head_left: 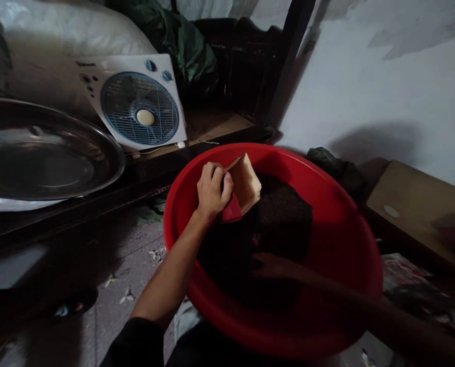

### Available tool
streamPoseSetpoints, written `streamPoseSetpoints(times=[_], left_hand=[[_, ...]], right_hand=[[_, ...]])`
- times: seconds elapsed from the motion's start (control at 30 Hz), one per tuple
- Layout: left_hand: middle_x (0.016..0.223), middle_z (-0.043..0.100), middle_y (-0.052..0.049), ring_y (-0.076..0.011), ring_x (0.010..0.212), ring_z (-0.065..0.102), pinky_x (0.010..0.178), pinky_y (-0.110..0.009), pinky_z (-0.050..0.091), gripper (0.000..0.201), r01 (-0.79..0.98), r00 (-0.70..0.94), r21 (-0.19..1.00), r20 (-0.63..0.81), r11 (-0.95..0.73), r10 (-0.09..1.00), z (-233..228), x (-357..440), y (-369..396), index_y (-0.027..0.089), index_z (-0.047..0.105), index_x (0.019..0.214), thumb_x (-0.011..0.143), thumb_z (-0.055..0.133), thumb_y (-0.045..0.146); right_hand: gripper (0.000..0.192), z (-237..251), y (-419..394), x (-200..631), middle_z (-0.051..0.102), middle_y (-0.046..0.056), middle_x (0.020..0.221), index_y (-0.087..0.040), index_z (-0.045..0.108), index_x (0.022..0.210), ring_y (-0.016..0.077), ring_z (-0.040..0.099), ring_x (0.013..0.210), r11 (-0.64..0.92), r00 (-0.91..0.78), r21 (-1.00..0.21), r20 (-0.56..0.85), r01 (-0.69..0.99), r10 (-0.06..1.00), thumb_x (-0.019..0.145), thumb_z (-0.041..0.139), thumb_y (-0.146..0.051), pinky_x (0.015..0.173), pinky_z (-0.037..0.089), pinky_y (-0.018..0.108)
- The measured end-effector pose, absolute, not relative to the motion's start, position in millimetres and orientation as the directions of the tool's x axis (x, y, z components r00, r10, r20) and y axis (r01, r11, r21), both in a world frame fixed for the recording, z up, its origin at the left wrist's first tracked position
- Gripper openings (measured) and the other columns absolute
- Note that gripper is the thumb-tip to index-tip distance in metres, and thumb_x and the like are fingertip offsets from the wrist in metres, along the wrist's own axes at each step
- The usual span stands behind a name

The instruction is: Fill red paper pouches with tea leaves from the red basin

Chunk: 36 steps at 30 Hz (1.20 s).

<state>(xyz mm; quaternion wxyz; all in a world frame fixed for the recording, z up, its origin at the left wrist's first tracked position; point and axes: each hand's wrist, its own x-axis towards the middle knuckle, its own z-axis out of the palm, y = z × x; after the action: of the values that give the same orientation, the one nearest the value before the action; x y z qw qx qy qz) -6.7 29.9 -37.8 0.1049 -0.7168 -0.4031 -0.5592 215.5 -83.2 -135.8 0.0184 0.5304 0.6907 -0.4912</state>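
My left hand (214, 189) is closed around the side of a small cardboard box (247, 184), red outside and plain tan inside. Tilted over the left part of a large red basin (346, 224), the box has its open end facing right. Dark loose material (284, 204), perhaps soil or dried leaves, is heaped in the basin; its kind is too dim to make out. My right hand (271, 266) reaches in from the right, low in the basin, at the dark material. Deep shadow covers its fingers, so their grip is unclear.
A white box fan (145, 109) with a blue grille stands on a ledge at the upper left. Beside it leans a wide steel bowl (116, 168). A wooden board (419, 204) lies to the right, near the white wall (403, 92). Small scraps (127, 295) litter the floor.
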Motion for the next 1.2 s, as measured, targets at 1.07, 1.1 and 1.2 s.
streamPoseSetpoints(times=[1.07, 1.1, 1.2], left_hand=[[0.085, 0.054, -0.004, -0.0188, 0.081, 0.051, 0.074, -0.034, 0.042, 0.015, 0.727, -0.059, 0.334, 0.901, -0.601, 0.430, -39.6, -9.4, 31.5, 0.022, 0.048, 0.083, 0.096, 0.041, 0.024], [0.084, 0.053, -0.004, -0.0190, 0.081, 0.050, 0.075, -0.034, 0.041, 0.015, 0.733, -0.104, 0.362, 0.897, -0.576, 0.430, -38.7, -10.5, 32.2, 0.022, 0.047, 0.083, 0.096, 0.041, 0.024], [0.083, 0.052, -0.003, -0.0197, 0.082, 0.050, 0.077, -0.036, 0.040, 0.017, 0.716, -0.187, 0.429, 0.878, -0.551, 0.441, -36.1, -13.3, 33.9, 0.022, 0.048, 0.081, 0.097, 0.041, 0.026]], right_hand=[[0.033, -11.6, 37.1, 164.0, 0.073, 0.005, 0.113, -0.022, 0.071, 0.106, 0.0192, 0.066, 0.109, 0.486, 0.302, -0.868, 0.493, 0.103, 0.816, 0.090, 0.062, -0.049, 0.106, 0.048, 0.040], [0.038, -26.5, 41.1, 179.0, 0.070, 0.007, 0.120, -0.021, 0.069, 0.112, 0.0197, 0.063, 0.116, 0.403, 0.272, -0.880, 0.464, 0.252, 0.843, 0.093, 0.056, -0.051, 0.109, 0.045, 0.040], [0.046, -83.2, 43.2, 218.7, 0.063, 0.012, 0.135, -0.018, 0.062, 0.127, 0.0227, 0.056, 0.128, 0.015, 0.054, -0.791, 0.060, 0.611, 0.997, 0.096, 0.049, -0.050, 0.113, 0.039, 0.042]])
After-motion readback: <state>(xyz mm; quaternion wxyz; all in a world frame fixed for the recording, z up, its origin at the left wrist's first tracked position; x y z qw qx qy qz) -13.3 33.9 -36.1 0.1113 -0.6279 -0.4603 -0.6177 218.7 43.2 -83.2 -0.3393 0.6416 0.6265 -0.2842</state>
